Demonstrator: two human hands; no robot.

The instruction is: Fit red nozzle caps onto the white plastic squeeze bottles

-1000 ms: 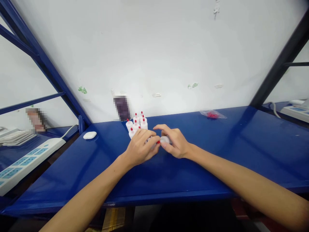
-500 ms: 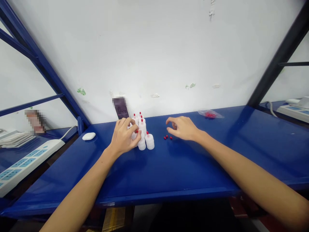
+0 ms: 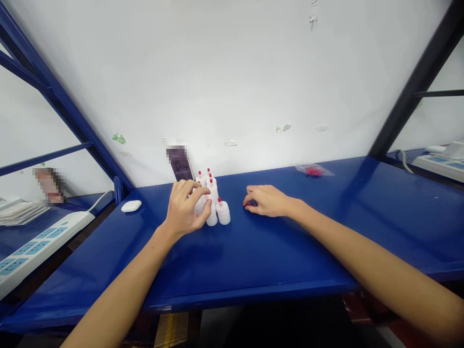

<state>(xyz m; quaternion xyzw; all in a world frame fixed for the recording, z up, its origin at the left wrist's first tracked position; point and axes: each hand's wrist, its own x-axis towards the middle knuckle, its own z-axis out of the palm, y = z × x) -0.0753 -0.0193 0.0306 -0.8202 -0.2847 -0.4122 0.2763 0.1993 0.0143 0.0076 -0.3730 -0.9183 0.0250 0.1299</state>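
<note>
My left hand [image 3: 186, 205] is curled beside a cluster of small white plastic bottles [image 3: 224, 213]. Its thumb and index finger are apart, and its other fingers partly cover the bottles behind them. Most bottles in view carry a red tip cap [image 3: 219, 199], and they stand upright close together. To the right, my right hand [image 3: 266, 200] is lowered to the tabletop. Its thumb and index fingertips close around a small red cap [image 3: 250, 204]; other loose caps there are mostly hidden by the fingers.
A clear bag of red caps [image 3: 313, 171] lies at the back right of the blue table [image 3: 261, 261]. Against the wall leans a phone [image 3: 181, 163]. A white earphone case [image 3: 131, 206] sits left, near a power strip [image 3: 43, 246].
My right hand has come down and slightly left onto the loose red caps, and its fingers have closed. My left hand stays by the bottles, nearly still. The view has shifted slightly.
</note>
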